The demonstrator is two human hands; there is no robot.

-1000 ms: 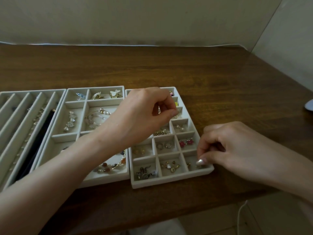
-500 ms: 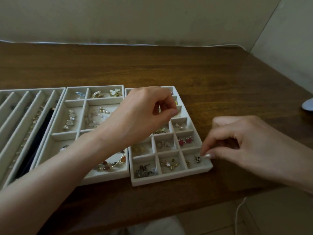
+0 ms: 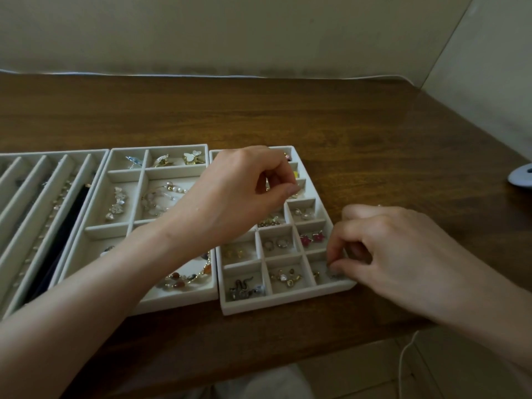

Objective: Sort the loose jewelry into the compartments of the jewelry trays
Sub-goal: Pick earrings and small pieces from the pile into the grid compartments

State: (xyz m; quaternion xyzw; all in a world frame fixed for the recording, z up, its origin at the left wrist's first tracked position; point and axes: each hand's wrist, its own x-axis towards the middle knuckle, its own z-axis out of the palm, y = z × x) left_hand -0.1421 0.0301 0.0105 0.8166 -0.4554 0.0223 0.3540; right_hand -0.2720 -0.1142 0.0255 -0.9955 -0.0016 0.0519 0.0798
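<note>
Three grey trays lie side by side on a wooden table. The right tray point(image 3: 288, 305) has many small square compartments with earrings and rings. My left hand point(image 3: 239, 194) hovers over its upper part, thumb and fingers pinched over a compartment with a small gold piece point(image 3: 296, 194); what it pinches is hidden. My right hand point(image 3: 383, 249) reaches into the tray's bottom right compartment, fingertips pinching a small dark earring point(image 3: 331, 271). The middle tray point(image 3: 178, 303) holds bracelets and butterfly clips. The left tray point(image 3: 17, 300) has long slots with chains.
A pale blue-grey object point(image 3: 521, 178) sits at the table's right edge. A white cable point(image 3: 406, 349) hangs below the table's front edge. A wall runs behind the table point(image 3: 288, 110).
My right hand lifted off the small earring in the bottom right compartment, then came back down and pinches it again. My left hand stayed over the upper compartments.
</note>
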